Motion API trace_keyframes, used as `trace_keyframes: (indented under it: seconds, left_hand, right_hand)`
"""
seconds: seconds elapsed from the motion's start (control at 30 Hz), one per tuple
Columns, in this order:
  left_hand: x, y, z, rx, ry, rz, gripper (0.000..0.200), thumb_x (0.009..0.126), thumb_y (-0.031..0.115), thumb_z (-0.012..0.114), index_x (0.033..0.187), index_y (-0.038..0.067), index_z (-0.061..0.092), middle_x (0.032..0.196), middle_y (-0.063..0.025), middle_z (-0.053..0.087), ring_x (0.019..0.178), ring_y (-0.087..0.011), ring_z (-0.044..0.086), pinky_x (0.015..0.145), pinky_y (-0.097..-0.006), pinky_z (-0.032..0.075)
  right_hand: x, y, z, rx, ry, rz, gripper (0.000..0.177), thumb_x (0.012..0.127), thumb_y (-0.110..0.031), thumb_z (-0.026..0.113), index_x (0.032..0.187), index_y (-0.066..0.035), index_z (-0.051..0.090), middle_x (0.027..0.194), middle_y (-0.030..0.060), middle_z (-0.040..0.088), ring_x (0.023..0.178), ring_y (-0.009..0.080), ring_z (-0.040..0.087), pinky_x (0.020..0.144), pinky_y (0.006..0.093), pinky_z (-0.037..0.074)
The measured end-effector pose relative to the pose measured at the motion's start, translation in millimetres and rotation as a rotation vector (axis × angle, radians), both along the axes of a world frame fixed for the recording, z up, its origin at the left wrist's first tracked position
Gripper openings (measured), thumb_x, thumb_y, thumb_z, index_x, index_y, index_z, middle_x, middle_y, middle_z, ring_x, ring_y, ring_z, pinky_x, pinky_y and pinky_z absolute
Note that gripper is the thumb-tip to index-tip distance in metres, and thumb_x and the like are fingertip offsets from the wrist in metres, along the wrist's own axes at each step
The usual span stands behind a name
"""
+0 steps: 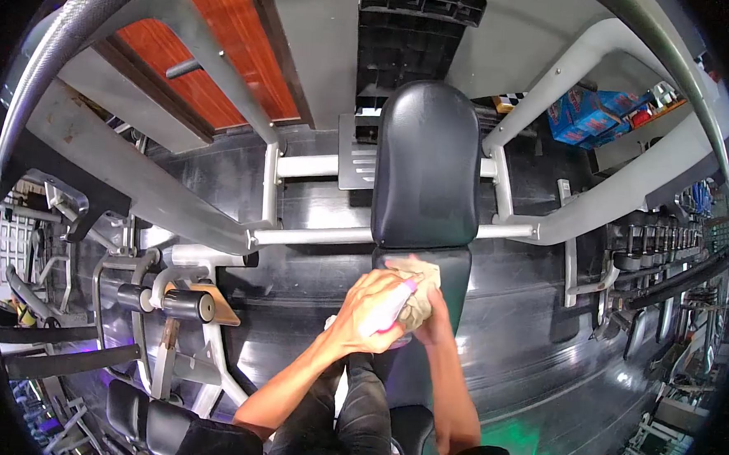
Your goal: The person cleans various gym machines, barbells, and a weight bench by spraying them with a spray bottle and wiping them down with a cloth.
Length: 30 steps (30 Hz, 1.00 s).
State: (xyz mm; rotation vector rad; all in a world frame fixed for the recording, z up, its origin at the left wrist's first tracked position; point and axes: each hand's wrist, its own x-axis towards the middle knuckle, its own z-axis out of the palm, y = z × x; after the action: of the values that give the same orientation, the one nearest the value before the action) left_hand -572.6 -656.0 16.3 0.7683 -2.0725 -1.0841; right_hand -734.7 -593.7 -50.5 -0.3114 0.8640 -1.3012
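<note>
My left hand (368, 308) is wrapped round a white and purple bottle (391, 305), which is tilted with its purple top towards a crumpled beige cloth (420, 304). My right hand (437, 318) grips that cloth from its right side, and the two hands are close together. Below them runs the black padded seat (457, 273) of a bench. Just beyond the hands rises the black backrest pad (428, 161). Part of the bottle is hidden by the fingers of my left hand.
Grey metal frame arms (622, 191) curve round both sides of the bench. A machine with black foam rollers (187, 305) stands at the left. Dumbbells (648, 242) sit on a rack at the right. Blue boxes (589, 116) lie at the upper right.
</note>
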Motion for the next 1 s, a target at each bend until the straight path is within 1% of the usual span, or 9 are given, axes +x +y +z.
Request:
trace_keyframes:
  seconds: [0.17,0.23,0.33,0.37,0.43,0.5,0.53,0.63,1.0]
  left_hand:
    - [10,2,8,-0.124,-0.117,0.241,0.070,0.057,0.015,0.068,0.126,0.009,0.060,0.132,-0.0242,0.048,0.117,-0.0440,0.050,0.101,-0.0522,0.038]
    - [22,-1,-4,-0.170,-0.114,0.214,0.068,0.057,0.014,0.067,0.124,0.010,0.061,0.133,-0.0229,0.048,0.121,-0.0434,0.049,0.104,-0.0533,0.036]
    - [33,8,-9,0.000,-0.001,0.196,0.059,0.061,0.004,0.062,0.120,0.004,0.061,0.113,-0.0176,0.063,0.108,-0.0370,0.060,0.101,-0.0482,0.043]
    - [37,10,-15,0.173,0.107,0.169,0.056,0.063,0.001,0.060,0.118,0.002,0.061,0.104,-0.0151,0.068,0.101,-0.0346,0.064,0.100,-0.0459,0.045]
    - [41,10,-8,0.031,0.067,0.175,0.052,0.065,-0.004,0.056,0.117,-0.001,0.060,0.091,-0.0124,0.070,0.087,-0.0303,0.069,0.090,-0.0390,0.052]
    - [51,22,-9,0.254,0.048,0.163,0.049,0.065,-0.004,0.057,0.114,-0.002,0.060,0.095,-0.0138,0.070,0.083,-0.0284,0.070,0.082,-0.0354,0.055]
    - [54,26,-14,0.210,0.040,0.155,0.046,0.066,-0.004,0.057,0.112,-0.003,0.061,0.095,-0.0141,0.070,0.081,-0.0267,0.070,0.075,-0.0323,0.056]
    - [60,46,-28,0.303,0.043,0.168,0.040,0.067,-0.005,0.057,0.107,-0.004,0.061,0.096,-0.0143,0.070,0.091,-0.0294,0.070,0.080,-0.0360,0.055]
    - [47,47,-31,0.423,0.050,0.097,0.037,0.068,-0.005,0.058,0.105,-0.001,0.061,0.101,-0.0132,0.069,0.095,-0.0277,0.070,0.078,-0.0332,0.056]
  right_hand:
    - [-9,-51,9,0.182,-0.223,-0.294,0.044,0.096,-0.048,0.052,0.114,-0.009,0.059,0.102,0.0094,0.066,0.099,0.0278,0.064,0.092,0.0426,0.051]
    - [-38,-90,14,0.047,-0.141,-0.365,0.057,0.091,-0.053,0.058,0.126,-0.009,0.052,0.113,0.0107,0.063,0.105,0.0300,0.062,0.095,0.0468,0.050]
    - [-81,-194,7,-0.269,0.156,-0.626,0.049,0.096,-0.042,0.055,0.131,-0.010,0.048,0.122,0.0094,0.058,0.111,0.0219,0.058,0.098,0.0377,0.046]
    - [-79,-236,36,-0.071,0.382,-0.775,0.044,0.097,-0.035,0.054,0.131,-0.008,0.047,0.118,0.0082,0.059,0.110,0.0197,0.058,0.095,0.0380,0.046]
    - [-81,-290,75,-0.196,0.815,-0.575,0.040,0.097,-0.029,0.053,0.129,-0.006,0.050,0.117,0.0108,0.061,0.109,0.0233,0.058,0.091,0.0405,0.047]
    - [-118,-360,19,-0.724,1.803,-0.657,0.046,0.096,-0.037,0.053,0.126,-0.003,0.056,0.126,0.0187,0.056,0.122,0.0290,0.049,0.104,0.0449,0.036]
    - [-104,-360,27,-0.462,2.073,-0.301,0.041,0.096,-0.035,0.053,0.127,-0.008,0.058,0.131,0.0169,0.055,0.127,0.0331,0.045,0.105,0.0513,0.033]
    - [-83,-341,15,-0.385,2.016,-0.313,0.034,0.093,-0.032,0.057,0.125,-0.021,0.063,0.139,0.0068,0.052,0.133,0.0338,0.041,0.110,0.0531,0.028]
    - [-85,-171,-44,-0.719,2.099,0.113,0.067,0.071,-0.006,0.068,0.132,-0.029,0.057,0.147,0.0084,0.043,0.135,0.0316,0.040,0.112,0.0505,0.028]
